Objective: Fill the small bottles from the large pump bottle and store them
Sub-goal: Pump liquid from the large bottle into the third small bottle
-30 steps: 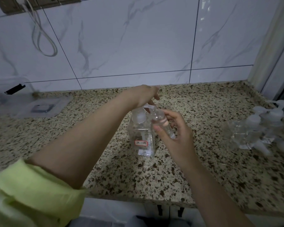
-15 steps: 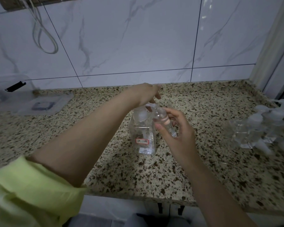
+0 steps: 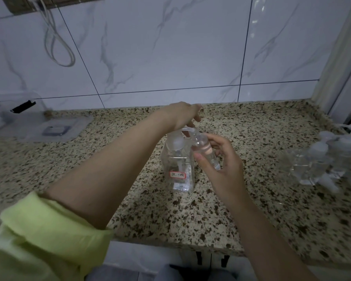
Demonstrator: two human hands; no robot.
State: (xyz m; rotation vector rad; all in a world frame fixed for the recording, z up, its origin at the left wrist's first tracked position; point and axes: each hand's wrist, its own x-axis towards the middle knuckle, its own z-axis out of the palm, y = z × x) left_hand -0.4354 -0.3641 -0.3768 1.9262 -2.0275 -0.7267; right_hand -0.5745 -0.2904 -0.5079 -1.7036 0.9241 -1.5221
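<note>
Probably light, slick clear plastic best held round its middle, the small bottle (image 3: 206,152) sits tilted under the pump bottle's (image 3: 179,169) spout, right hand (image 3: 221,165) fingers curled round it, left hand (image 3: 185,116) pressing the pump head.

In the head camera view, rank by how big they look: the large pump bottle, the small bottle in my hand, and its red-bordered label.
1. large pump bottle
2. small bottle, gripped by the right hand
3. red-bordered label on the pump bottle

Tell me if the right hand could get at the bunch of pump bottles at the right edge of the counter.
Probably not yet: the right hand holds a small bottle, though bare counter leads to the pump bottles.
</note>
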